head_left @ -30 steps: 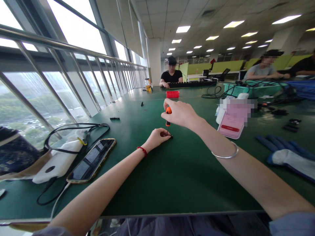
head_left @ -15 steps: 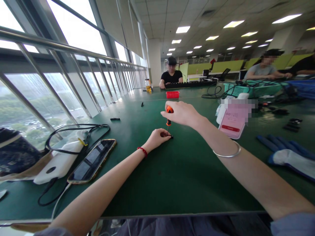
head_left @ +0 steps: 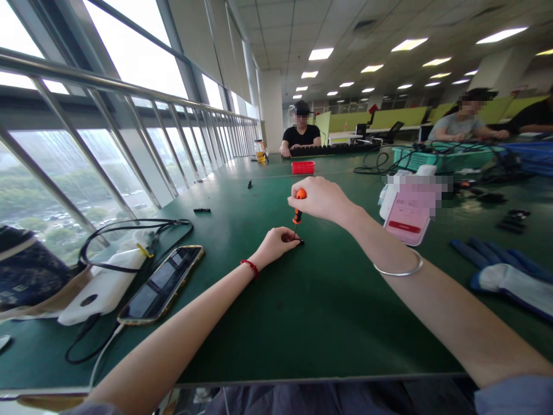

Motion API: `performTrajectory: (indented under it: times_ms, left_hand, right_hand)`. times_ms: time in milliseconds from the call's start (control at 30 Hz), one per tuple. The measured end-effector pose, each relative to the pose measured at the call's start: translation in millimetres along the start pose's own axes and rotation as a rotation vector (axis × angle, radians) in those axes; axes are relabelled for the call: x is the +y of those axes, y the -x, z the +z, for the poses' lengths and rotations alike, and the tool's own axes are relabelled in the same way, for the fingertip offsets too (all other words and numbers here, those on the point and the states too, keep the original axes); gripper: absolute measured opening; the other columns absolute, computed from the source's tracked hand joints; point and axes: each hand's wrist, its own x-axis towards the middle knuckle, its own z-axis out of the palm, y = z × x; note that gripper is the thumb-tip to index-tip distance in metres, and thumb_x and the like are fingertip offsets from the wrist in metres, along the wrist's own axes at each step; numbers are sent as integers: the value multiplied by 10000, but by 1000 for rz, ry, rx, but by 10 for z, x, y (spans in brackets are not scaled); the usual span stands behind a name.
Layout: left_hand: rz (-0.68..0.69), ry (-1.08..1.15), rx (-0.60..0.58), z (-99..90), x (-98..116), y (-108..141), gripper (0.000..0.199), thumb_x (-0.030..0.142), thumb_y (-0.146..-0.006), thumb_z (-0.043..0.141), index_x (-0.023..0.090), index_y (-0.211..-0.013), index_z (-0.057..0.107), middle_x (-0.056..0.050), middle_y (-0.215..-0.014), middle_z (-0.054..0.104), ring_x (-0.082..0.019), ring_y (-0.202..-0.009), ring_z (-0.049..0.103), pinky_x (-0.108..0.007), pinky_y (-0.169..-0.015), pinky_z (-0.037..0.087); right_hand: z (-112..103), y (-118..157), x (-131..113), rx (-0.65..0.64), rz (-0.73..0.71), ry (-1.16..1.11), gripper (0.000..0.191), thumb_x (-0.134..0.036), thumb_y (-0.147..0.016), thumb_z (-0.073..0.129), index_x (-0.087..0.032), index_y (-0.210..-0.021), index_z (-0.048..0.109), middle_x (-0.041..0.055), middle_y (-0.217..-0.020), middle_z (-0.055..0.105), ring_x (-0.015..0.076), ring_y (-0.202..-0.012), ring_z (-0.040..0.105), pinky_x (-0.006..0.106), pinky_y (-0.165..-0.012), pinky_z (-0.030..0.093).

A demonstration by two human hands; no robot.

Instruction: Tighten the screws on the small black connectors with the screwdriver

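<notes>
My right hand (head_left: 322, 199) is closed around the orange and black handle of a screwdriver (head_left: 297, 217). The screwdriver's thin shaft points down, slightly tilted, to the fingertips of my left hand (head_left: 279, 244). Those fingers pinch a small black part (head_left: 301, 242) against the green tabletop (head_left: 302, 323). Only an end of the part shows past the fingers, so its exact kind is hidden. Where the screwdriver tip meets it is too small to make out.
Left of my arms lie a phone (head_left: 162, 285), a white case (head_left: 101, 291) and a black cable. Black pieces (head_left: 201, 210) and a red basket (head_left: 303, 168) sit farther off. To the right are a propped phone (head_left: 407, 216) and blue-white gloves (head_left: 514, 279). People sit beyond.
My right hand has shifted slightly to the right, and the screwdriver's handle leans a little more that way. My left hand stays on the black part.
</notes>
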Motion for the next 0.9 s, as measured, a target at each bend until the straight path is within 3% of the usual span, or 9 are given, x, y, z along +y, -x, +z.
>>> performTrajectory:
  times_ms: [367, 900]
  left_hand:
    - [-22, -1, -6, 1, 8, 9, 189, 281, -705, 644, 117, -797, 658, -55, -750, 676, -150, -696, 613, -258, -665, 496]
    - [-33, -8, -6, -12, 35, 19, 194, 280, -701, 645, 113, -798, 660, -60, -751, 673, -154, -692, 609, -266, -667, 495]
  right_hand:
    - [-25, -55, 172, 36, 67, 45, 245, -377, -750, 478, -226, -729, 670, 33, -773, 657, 178, -703, 564, 269, -577, 372]
    - [15, -75, 189, 31, 59, 15, 246, -381, -746, 467, -227, -695, 653, 29, -758, 646, 158, -652, 531, 267, -561, 347]
